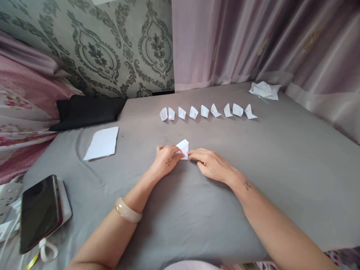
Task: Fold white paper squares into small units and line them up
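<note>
A small piece of folded white paper [183, 145], with a pointed top, lies on the grey cloth in front of me. My left hand [168, 159] has its thumb and fingers closed on the left side of this paper. At the paper's right edge, the fingertips of my right hand [211, 164] touch it, with the fingers stretched out and the thumb apart below them. Beyond both hands runs a row of several small folded white paper shapes [193, 112], standing on the cloth. To the left lies a stack of white paper sheets [102, 143].
The grey cloth [281, 157] covers the surface. A black folded cloth [88, 110] lies at the back left, crumpled white papers [264, 90] at the back right. A phone [42, 212] rests on a white box beside a power strip [8, 200] and cables. Curtains [225, 41] hang behind.
</note>
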The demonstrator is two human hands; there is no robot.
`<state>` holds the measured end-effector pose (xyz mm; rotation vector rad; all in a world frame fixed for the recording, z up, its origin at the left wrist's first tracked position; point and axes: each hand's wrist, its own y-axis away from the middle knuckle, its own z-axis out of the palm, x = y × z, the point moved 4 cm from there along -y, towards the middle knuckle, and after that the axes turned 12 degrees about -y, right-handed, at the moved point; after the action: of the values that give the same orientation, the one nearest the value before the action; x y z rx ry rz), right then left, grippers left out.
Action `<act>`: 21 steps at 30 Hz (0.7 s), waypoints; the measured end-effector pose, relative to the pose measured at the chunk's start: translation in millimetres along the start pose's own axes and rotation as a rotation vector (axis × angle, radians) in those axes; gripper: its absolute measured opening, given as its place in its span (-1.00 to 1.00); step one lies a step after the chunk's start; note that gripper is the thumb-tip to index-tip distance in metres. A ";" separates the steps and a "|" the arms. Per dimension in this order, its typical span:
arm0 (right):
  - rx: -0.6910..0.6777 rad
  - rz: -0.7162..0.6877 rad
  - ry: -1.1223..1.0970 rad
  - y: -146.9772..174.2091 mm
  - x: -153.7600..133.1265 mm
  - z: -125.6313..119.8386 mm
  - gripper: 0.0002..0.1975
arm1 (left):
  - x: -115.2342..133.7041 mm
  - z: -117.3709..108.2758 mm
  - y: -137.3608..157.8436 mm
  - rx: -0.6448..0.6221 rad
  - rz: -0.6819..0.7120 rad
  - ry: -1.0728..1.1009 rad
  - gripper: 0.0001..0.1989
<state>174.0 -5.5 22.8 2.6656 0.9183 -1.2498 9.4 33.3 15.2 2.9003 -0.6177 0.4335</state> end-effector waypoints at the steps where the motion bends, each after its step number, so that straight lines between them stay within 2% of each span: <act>1: -0.003 0.004 -0.001 0.2 0.0 -0.6 -0.51 | 0.0 0.2 -0.3 -0.001 0.003 -0.001 -0.77; 9: -0.080 -0.050 0.058 1.3 -5.5 -3.4 -0.39 | -2.8 1.8 -1.1 0.023 0.046 0.021 -0.77; 21: -0.111 -0.032 0.182 5.7 -4.3 2.9 -0.46 | -5.8 5.1 -1.4 0.053 0.053 0.027 -0.78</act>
<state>173.1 -13.1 22.9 2.7200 1.0237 -0.9425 6.1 35.8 8.5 2.9278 -0.6913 0.5026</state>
